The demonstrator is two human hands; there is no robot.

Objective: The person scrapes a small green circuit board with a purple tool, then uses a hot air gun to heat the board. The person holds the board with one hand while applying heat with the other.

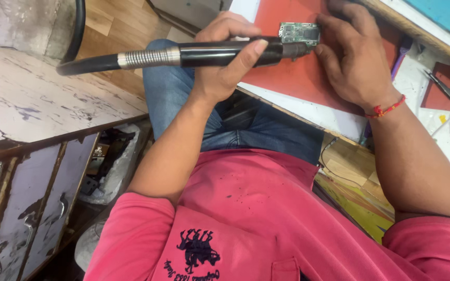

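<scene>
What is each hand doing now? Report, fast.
Left hand: closed around the black rotary tool handpiece.
Right hand: pressing the small green circuit board onto the red mat.

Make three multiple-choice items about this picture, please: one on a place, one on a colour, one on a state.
1. Where does the small circuit board lie?
A. on the red mat
B. on the person's lap
C. on the worn white cabinet

2. What colour is the thread band on the right wrist?
A. blue
B. red
C. green

3. How does the left hand stand?
A. open and flat
B. closed around the black handpiece
C. out of view

Answers:
1 A: the board rests on the red mat, under the fingers of the right hand.
2 B: the band shows red.
3 B: fingers and thumb wrap the black handpiece, whose tip meets the board.
</scene>
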